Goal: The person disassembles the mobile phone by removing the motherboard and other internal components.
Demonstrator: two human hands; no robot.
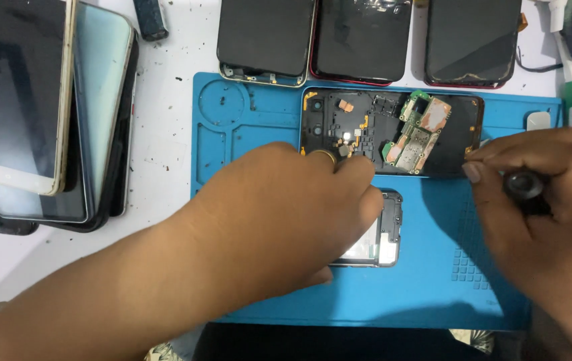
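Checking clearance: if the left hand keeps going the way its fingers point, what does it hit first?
The left hand points up and right. First in line is likely the opened phone on the blue mat, near its small gold connectors, then the green circuit board. Height above it is unclear.

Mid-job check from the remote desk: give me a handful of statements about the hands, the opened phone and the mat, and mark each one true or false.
1. The opened black phone body with its green circuit board exposed lies on the blue rubber work mat. True.
2. The right hand is empty. False: it grips a black-handled tool.
3. The left hand wears a gold ring. True.
4. The mat lies on a dark wooden table. False: the white table is speckled with dark bits.
5. Three dark phones lie in a row beyond the mat. True.
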